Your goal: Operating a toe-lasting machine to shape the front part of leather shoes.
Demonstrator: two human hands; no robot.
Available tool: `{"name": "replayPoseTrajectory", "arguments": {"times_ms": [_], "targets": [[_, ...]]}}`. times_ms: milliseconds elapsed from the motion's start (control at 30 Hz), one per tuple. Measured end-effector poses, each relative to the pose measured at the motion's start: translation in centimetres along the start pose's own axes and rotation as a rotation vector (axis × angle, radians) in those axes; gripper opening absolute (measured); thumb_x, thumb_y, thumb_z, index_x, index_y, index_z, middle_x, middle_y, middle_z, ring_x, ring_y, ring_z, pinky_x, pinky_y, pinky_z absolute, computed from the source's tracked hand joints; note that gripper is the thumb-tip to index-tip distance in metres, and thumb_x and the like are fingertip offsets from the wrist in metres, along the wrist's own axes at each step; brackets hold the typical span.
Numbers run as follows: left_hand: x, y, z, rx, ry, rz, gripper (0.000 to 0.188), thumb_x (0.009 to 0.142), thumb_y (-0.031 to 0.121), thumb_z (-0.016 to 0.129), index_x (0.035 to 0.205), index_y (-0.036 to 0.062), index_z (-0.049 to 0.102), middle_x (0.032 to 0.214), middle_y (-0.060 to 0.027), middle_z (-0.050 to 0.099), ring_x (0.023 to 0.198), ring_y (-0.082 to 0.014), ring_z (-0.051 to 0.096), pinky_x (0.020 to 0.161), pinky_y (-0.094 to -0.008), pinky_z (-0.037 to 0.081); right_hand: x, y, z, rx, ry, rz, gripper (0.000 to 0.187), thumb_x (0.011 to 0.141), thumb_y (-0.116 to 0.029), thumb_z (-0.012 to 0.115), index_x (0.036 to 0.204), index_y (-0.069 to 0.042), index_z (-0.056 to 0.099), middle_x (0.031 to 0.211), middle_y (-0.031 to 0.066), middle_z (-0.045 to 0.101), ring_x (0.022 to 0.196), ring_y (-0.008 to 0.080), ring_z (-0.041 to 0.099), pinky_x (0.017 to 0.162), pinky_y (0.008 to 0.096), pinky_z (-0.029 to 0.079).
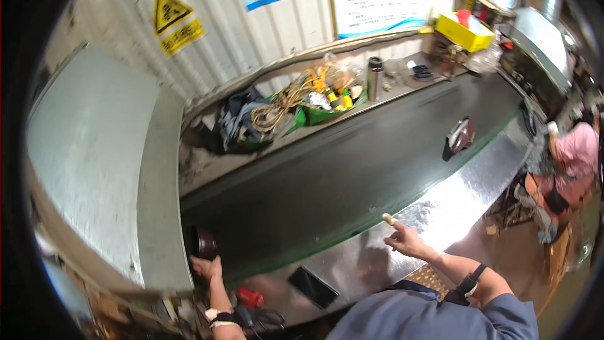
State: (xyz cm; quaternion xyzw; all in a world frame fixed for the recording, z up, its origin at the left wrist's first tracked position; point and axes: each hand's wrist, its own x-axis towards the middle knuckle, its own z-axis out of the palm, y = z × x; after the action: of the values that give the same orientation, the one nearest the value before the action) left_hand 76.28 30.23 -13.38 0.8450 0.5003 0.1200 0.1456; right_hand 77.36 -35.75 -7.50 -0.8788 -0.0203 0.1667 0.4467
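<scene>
My left hand (206,268) is at the near left end of the dark conveyor belt (314,179), beside the grey metal housing. Its thumb and fingers are around the near end of a dark reddish-brown rounded object (205,243), whose kind I cannot make out. Part of that object lies in the housing's shadow. Over the shiny metal ledge (440,208) my right hand (406,239) is open and holds nothing, its index finger wearing a pale cover and pointing at the belt. Farther right on the belt lies another reddish-brown object (461,136) with a pale face.
A grey metal housing (94,170) stands at the left. Behind the belt are a green bag (318,115) of odds and ends, a flask (375,79) and a yellow bin (464,31). A black tablet-like slab (313,286) lies on the ledge. A person in pink (576,154) sits at right.
</scene>
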Motion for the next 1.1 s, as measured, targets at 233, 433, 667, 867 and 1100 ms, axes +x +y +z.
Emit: {"name": "replayPoseTrajectory", "arguments": {"times_ms": [233,433,667,867,1100], "targets": [[5.2,8.5,0.0,-0.331,-0.569,0.34,0.029,0.077,0.019,0.078,0.093,-0.0044,0.07,0.09,-0.015,0.072,0.092,-0.0265,0.068,0.084,-0.0353,0.048,6.9,-8.9,6.6,0.58,-0.289,0.248,0.096,0.094,-0.045,0.069,0.162,-0.017,0.007,0.121,0.0186,0.064,0.103,0.0223,0.064,0.086,0.0366,0.055],[8.2,7.2,0.3,-0.614,-0.424,0.324,0.047,0.096,0.025,0.067,0.126,-0.0096,0.059,0.12,-0.0205,0.067,0.11,-0.0282,0.063,0.098,-0.0362,0.048,13.7,-11.8,15.2,1.178,-0.32,0.552,0.11,0.091,-0.052,0.069,0.159,-0.029,-0.013,0.163,0.0154,0.022,0.149,0.0329,0.026,0.116,0.061,0.029],[13.6,-6.6,4.2,0.568,-0.109,0.297,0.058,0.082,0.014,0.075,0.129,-0.0067,0.05,0.123,-0.0257,0.061,0.116,-0.0419,0.061,0.1,-0.0456,0.05,15.0,-11.5,14.7,1.359,-0.186,0.525,0.087,0.094,-0.034,0.071,0.159,-0.03,0.013,0.153,0.0088,0.04,0.139,0.0283,0.041,0.11,0.0632,0.036],[13.8,-4.3,6.8,0.4,-0.174,-0.059,0.061,0.078,0.015,0.079,0.128,-0.0062,0.051,0.121,-0.0255,0.061,0.113,-0.0421,0.062,0.098,-0.0461,0.051,10.9,-10.9,8.4,1.361,-0.286,0.702,0.046,0.099,-0.042,0.06,0.133,-0.012,0.055,0.134,0.0108,0.057,0.131,0.0282,0.048,0.108,0.0529,0.042],[12.8,-3.0,7.6,0.223,-0.112,-0.195,0.065,0.073,0.016,0.083,0.126,-0.0057,0.051,0.119,-0.0253,0.062,0.111,-0.0423,0.063,0.097,-0.0466,0.052,2.8,-8.4,5.4,1.403,-0.317,0.534,0.068,0.094,-0.031,0.07,0.15,-0.025,0.032,0.145,0.008,0.045,0.136,0.0299,0.041,0.109,0.0614,0.037]]}}
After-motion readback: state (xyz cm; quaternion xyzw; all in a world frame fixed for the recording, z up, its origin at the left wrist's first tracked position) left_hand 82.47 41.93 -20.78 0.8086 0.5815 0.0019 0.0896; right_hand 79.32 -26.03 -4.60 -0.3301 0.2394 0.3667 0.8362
